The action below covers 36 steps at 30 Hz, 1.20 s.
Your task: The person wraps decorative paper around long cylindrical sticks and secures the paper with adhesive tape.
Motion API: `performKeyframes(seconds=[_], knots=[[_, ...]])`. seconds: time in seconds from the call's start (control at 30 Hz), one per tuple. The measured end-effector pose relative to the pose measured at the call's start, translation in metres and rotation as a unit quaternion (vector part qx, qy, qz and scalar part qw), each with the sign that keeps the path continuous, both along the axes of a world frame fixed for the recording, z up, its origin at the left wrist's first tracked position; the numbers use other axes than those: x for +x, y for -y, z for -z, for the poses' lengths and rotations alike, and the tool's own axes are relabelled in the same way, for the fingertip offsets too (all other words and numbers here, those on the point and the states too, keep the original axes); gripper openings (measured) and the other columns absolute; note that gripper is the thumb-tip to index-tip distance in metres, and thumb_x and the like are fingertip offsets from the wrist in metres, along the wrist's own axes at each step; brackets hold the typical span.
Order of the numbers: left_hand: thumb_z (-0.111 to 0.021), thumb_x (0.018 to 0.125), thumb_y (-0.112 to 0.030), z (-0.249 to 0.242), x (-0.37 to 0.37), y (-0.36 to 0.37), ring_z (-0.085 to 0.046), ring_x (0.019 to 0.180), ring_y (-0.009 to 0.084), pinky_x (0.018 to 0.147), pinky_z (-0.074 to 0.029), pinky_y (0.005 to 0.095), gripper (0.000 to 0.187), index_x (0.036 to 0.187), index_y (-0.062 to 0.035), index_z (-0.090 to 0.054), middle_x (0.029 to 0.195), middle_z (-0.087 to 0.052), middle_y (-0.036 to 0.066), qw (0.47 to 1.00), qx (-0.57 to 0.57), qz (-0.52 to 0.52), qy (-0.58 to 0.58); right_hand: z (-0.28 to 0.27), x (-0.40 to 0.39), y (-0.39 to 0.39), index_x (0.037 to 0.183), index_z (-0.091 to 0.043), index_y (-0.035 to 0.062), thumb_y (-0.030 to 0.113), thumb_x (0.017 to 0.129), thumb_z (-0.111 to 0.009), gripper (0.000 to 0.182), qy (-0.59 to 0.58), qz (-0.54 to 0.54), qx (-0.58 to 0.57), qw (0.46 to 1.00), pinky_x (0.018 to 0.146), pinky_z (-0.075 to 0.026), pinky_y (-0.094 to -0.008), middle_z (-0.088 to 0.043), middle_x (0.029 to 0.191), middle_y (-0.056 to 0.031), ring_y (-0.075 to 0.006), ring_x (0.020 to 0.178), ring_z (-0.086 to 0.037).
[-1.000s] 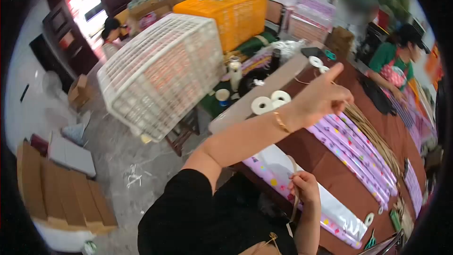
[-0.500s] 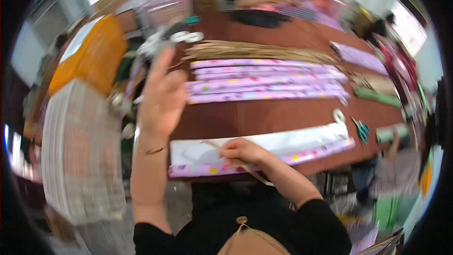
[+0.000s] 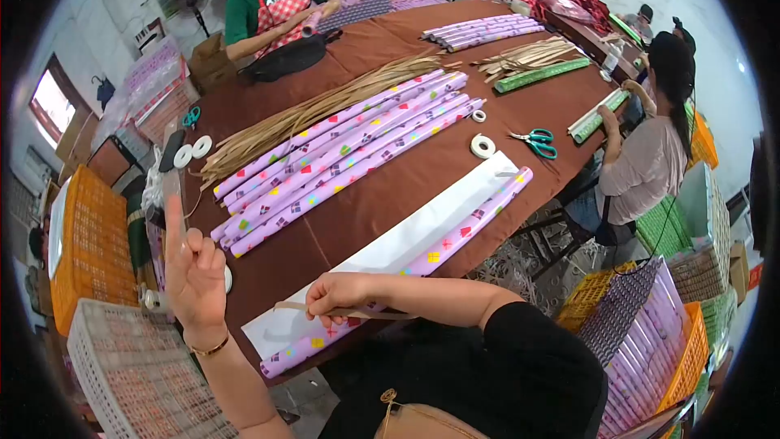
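My left hand (image 3: 197, 280) is raised at the table's left side. Its index finger points up and the other fingers are loosely curled, with nothing visible in them. My right hand (image 3: 340, 293) pinches a narrow tan paper strip (image 3: 378, 315) above the wrapping paper. Beneath that hand lies a partly unrolled sheet of wrapping paper, its white side (image 3: 431, 215) up. The rolled lilac part (image 3: 455, 244), printed with coloured gift shapes, runs along the near table edge. My right forearm covers part of it.
Several lilac rolls (image 3: 349, 158) and tan strips (image 3: 268, 126) lie across the brown table (image 3: 406, 187). Tape rolls (image 3: 483, 145) and scissors (image 3: 536, 143) lie beyond the sheet. Crates (image 3: 146, 374) stand left. Co-workers sit at the far side and right, one holding a green roll (image 3: 597, 118).
The view has swung to the right and sharpened. My left hand stays raised with its index finger up. My right hand still pinches the strip over the sheet.
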<state>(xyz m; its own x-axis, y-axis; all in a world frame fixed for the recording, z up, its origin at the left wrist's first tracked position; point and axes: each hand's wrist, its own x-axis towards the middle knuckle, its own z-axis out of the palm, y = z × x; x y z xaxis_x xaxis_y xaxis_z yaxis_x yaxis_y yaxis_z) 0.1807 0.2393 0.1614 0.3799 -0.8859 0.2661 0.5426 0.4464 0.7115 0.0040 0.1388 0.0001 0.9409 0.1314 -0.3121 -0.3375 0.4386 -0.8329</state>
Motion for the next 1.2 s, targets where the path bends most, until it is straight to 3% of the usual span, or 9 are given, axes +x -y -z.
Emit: performKeyframes(seconds=[0.3, 0.9, 1.03, 1.1, 1.2], knots=[[-0.057, 0.093, -0.010, 0.005, -0.006, 0.005, -0.044, 0.070, 0.0082, 0.063, -0.041, 0.0220, 0.074, 0.152, -0.0049, -0.012, 0.081, -0.042, 0.000, 1.000, 0.016, 0.003, 0.008, -0.011, -0.005, 0.000, 0.095, -0.061, -0.0003, 0.012, 0.092, -0.055, 0.014, 0.003, 0.011, -0.022, 1.000, 0.046, -0.044, -0.0232, -0.064, 0.067, -0.0067, -0.0096, 0.049, -0.056], [-0.058, 0.091, -0.008, -0.005, -0.003, 0.011, -0.046, 0.071, 0.0093, 0.065, -0.043, 0.0224, 0.077, 0.151, -0.0036, -0.011, 0.084, -0.048, 0.001, 0.999, -0.012, 0.036, 0.012, -0.006, -0.007, 0.000, 0.094, -0.061, 0.0012, 0.014, 0.091, -0.055, 0.015, 0.022, 0.018, -0.038, 0.999, 0.046, -0.043, -0.0247, -0.064, 0.067, -0.0068, -0.0104, 0.050, -0.055], [-0.058, 0.092, -0.009, -0.031, 0.032, 0.023, -0.047, 0.071, 0.0095, 0.066, -0.043, 0.0214, 0.072, 0.150, -0.0028, -0.016, 0.084, -0.050, 0.001, 0.998, -0.029, 0.051, 0.031, -0.003, -0.002, 0.001, 0.094, -0.061, -0.0012, 0.013, 0.091, -0.057, 0.015, 0.022, 0.011, -0.038, 0.999, 0.047, -0.045, -0.0261, -0.063, 0.067, -0.0087, -0.0126, 0.051, -0.056], [-0.054, 0.095, -0.009, -0.050, 0.066, 0.033, -0.047, 0.072, 0.0098, 0.067, -0.044, 0.0213, 0.058, 0.147, -0.0014, -0.027, 0.087, -0.052, 0.002, 0.998, -0.004, -0.048, 0.031, 0.008, -0.001, -0.001, 0.092, -0.062, -0.0016, 0.013, 0.090, -0.058, 0.015, 0.014, 0.021, -0.009, 1.000, 0.047, -0.045, -0.0262, -0.063, 0.067, -0.0087, -0.0130, 0.051, -0.056], [-0.046, 0.098, -0.007, -0.043, 0.179, 0.045, -0.050, 0.080, 0.0119, 0.072, -0.047, 0.0252, 0.036, 0.133, 0.0037, -0.044, 0.097, -0.056, 0.006, 0.999, -0.030, -0.025, 0.029, 0.003, -0.002, -0.003, 0.087, -0.063, -0.0020, 0.012, 0.089, -0.059, 0.014, 0.037, 0.047, -0.047, 0.997, 0.043, -0.045, -0.0275, -0.063, 0.063, -0.0089, -0.0143, 0.049, -0.058]])
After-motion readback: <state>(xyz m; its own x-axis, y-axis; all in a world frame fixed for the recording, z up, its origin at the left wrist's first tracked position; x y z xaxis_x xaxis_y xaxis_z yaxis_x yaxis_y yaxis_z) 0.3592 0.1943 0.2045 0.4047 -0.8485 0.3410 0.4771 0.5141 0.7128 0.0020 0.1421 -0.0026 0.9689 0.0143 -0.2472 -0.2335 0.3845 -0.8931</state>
